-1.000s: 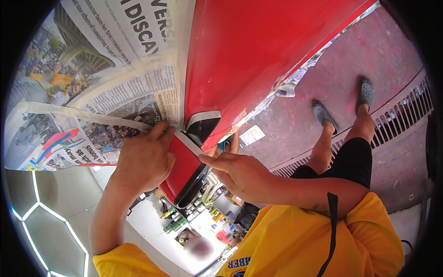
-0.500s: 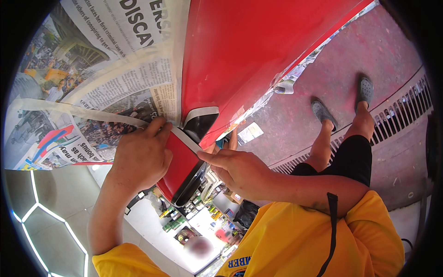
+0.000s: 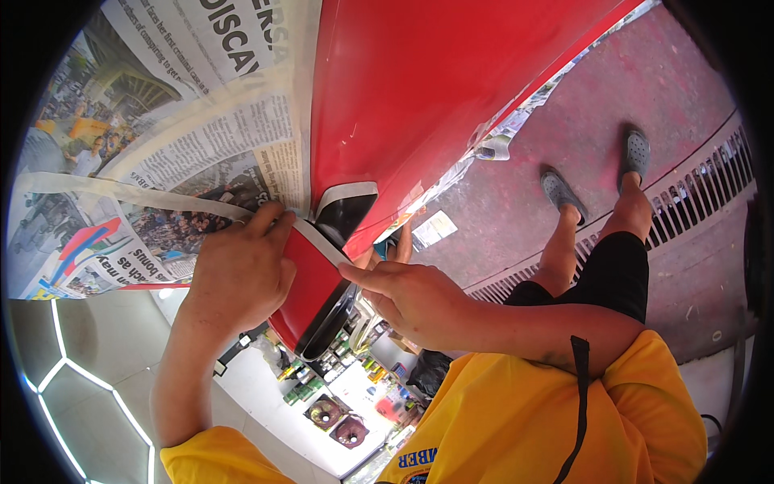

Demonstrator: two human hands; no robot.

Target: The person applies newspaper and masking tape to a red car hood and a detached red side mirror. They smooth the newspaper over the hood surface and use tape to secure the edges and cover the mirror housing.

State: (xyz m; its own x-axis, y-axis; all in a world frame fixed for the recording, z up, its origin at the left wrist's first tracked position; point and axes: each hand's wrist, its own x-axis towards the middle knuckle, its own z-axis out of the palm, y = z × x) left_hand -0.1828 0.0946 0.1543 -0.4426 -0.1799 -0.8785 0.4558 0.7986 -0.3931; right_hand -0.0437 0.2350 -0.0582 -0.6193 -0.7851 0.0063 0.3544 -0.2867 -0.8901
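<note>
A red side mirror housing (image 3: 303, 281) with a glossy black edge stands out from a red car body panel (image 3: 395, 105). Along its upper rim runs a strip of pale masking tape (image 3: 318, 242). At the strip's left end, beside the taped newspaper (image 3: 185, 153), my left hand (image 3: 242, 270) is closed with its fingertips on the tape. My right hand (image 3: 411, 298) is at the other end, index fingertip against the tape and the other fingers curled. Just beyond the housing sits a black mirror base (image 3: 345, 214), also edged with tape.
Someone else's bare limb (image 3: 401, 244) shows low behind the panel, near a paper sheet (image 3: 434, 230) on the stained floor. A slotted drain grate (image 3: 685, 206) crosses the floor by legs in grey clogs (image 3: 562, 195). Shelves of goods (image 3: 355, 371) stand beyond the mirror.
The car and mirror sit slightly further left in view. Both hands stay at the two ends of the tape strip, with hardly any change in their grip.
</note>
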